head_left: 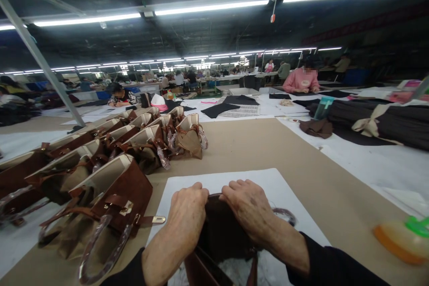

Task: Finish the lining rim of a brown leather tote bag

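A dark brown handbag (pixel 221 232) stands in front of me on a white sheet (pixel 268 183). My left hand (pixel 189 210) grips its upper edge on the left, fingers curled over the rim. On the right, my right hand (pixel 248 208) is closed on the same edge, a short gap from the left. Past my right wrist a plastic-wrapped handle (pixel 286 215) shows on the sheet. A strap with a metal tip (pixel 158 219) lies just left of my left forearm. The lower part of the bag runs out of view.
Rows of brown handbags with pale linings (pixel 130 183) fill the left side. An orange-liquid bottle with a green cap (pixel 398 241) lies at right. Dark fabric bundles (pixel 385 120) and a teal cup (pixel 323 108) sit farther right. A person in pink (pixel 301 81) works across the tables.
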`<state>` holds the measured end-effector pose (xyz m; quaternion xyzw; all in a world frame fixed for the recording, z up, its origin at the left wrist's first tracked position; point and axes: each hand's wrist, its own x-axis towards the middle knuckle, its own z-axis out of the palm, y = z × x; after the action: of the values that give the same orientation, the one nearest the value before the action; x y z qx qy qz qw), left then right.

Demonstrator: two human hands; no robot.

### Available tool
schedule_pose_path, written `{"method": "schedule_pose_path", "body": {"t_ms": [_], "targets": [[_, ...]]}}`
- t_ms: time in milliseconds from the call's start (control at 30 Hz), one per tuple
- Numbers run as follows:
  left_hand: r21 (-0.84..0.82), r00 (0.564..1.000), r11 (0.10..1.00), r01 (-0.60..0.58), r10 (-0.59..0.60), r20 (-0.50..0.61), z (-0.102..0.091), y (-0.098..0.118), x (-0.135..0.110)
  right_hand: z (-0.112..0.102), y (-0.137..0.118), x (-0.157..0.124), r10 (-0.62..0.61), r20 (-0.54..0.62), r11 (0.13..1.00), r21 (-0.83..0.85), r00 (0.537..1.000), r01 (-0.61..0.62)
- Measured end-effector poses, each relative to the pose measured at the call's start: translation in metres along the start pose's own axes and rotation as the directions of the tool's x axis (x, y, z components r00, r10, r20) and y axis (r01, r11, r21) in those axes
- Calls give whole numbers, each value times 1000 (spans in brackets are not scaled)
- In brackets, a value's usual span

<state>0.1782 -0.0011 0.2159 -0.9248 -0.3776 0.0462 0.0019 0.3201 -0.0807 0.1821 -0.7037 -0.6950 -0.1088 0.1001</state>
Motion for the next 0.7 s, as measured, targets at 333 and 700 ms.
{"method": "schedule_pose_path", "body": {"t_ms": [333, 700], "targets": [[-28, 1000, 1000, 8, -8, -6, -2, 1, -1, -8, 46, -45, 56, -68, 983, 180, 996, -43], [10, 999, 1000, 22, -23, 27, -7, 6, -5, -8, 46, -41, 75, -85, 953, 299, 994, -46]]}}
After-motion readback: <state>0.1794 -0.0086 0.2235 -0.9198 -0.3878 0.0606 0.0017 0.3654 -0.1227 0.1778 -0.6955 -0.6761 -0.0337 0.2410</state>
